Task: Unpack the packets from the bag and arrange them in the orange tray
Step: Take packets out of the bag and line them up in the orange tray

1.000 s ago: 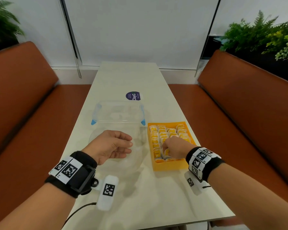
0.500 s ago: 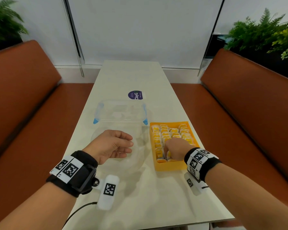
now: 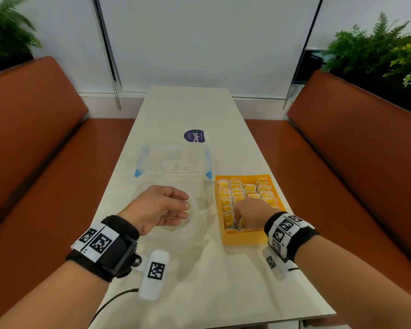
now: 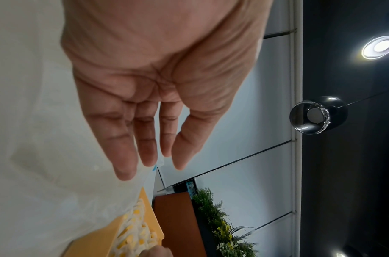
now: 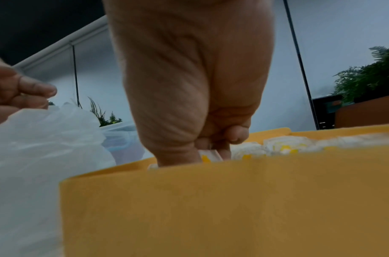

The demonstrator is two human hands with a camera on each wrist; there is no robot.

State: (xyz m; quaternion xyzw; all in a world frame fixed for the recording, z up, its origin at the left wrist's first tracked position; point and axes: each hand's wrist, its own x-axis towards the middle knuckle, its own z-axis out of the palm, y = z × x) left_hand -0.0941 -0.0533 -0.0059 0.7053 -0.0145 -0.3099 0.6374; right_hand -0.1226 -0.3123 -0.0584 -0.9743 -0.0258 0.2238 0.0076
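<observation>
A: Right hand (image 3: pixel 249 213) down in the orange plastic tray (image 3: pixel 243 241), near-left corner, thumb and fingers pinching one white-and-yellow packet (image 5: pixel 207 155) on edge, slotting it w/ the rows of packets (image 3: pixel 247 193).

B: Left hand (image 3: pixel 157 210)?

A: Hovering over the clear crumpled plastic bag (image 3: pixel 195 224), fingers relaxed, holding nothing.

B: Next packet lies which way?

A: Bag's just left of the tray, so leftward from the right hand; left's nearer. Can't tell if the bag has any left.
</observation>
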